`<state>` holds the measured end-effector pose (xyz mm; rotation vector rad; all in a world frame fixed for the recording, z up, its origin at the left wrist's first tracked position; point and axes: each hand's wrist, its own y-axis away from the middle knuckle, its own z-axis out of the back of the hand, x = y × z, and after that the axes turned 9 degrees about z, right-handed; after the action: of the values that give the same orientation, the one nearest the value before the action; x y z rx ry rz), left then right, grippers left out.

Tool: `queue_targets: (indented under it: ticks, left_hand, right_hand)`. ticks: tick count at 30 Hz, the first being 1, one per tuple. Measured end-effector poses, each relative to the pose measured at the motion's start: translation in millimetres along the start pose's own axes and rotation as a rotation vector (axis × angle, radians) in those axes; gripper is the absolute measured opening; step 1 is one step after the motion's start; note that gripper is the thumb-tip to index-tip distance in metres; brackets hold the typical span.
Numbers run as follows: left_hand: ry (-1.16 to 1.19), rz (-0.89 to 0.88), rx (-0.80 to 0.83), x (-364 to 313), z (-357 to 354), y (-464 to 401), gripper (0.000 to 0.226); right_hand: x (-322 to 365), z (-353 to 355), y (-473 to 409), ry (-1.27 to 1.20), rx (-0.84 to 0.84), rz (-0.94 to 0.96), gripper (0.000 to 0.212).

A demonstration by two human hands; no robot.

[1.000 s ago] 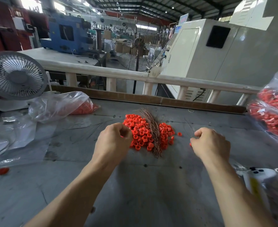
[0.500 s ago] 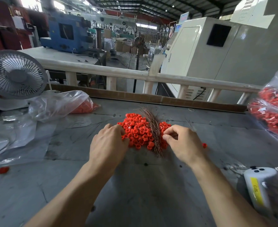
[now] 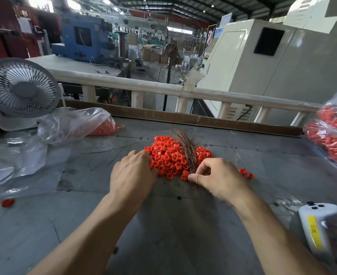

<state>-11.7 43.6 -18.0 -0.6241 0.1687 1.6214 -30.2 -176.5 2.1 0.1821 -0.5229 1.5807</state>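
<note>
The grey tabletop (image 3: 163,235) fills most of your view. A white desk fan (image 3: 22,87) stands at its far left corner. Over the right edge hangs a clear bag of red caps (image 3: 334,135), and a second clear plastic bag (image 3: 72,124), with a few orange-red caps in its end, lies just beside the fan toward the far edge.

The pile of red plastic caps (image 3: 166,155) sits in the middle of the tabletop, nearer the far edge than the near one. Your left hand (image 3: 133,175) rests against the left side of that pile with its fingers curled down among the caps. The fingertips are hidden, so you cannot tell whether that grip holds anything. Your right hand (image 3: 219,177) is at the pile's near right side, and its grip is nearly closed, with thumb and forefinger pinching the near end of the copper wire bundle (image 3: 185,147). This bundle lies across the pile, running from the far edge toward you.

A white controller (image 3: 314,225) with a yellow label lies near the right edge. Two stray caps (image 3: 243,171) sit just right of your right hand, and a lone cap (image 3: 8,202) lies near the left edge.
</note>
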Motion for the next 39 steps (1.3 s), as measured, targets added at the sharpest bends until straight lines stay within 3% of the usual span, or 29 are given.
queue_targets:
  ticks: [5,14,19,24,33,39]
  left_hand:
    - [0.018,0.001,0.003,0.8,-3.2,0.0,0.021]
    - [0.036,0.019,0.017,0.3,-2.8,-0.1,0.007]
    - [0.086,0.034,0.014,-2.3,-2.3,0.1,0.018]
    - [0.282,-0.001,0.001,-13.5,3.3,1.7,0.004]
    - [0.693,-0.211,0.205,-32.9,6.9,17.3,0.017]
    - [0.810,-0.256,0.190,-32.7,7.5,17.0,0.012]
  right_hand:
    - [4.4,3.1,2.6,0.017,-0.056,0.018,0.024]
    - [10.1,6.1,3.9,-0.060,-0.351,0.152,0.020]
    - [12.4,8.4,3.8,-0.161,-0.461,0.249,0.021]
    - [15.9,7.1,3.9,-0.216,-0.438,0.262,0.022]
    - [24.1,7.9,8.9,-0.252,-0.417,0.378,0.025]
    - [27.0,7.0,11.9,-0.379,-0.390,0.449,0.025]
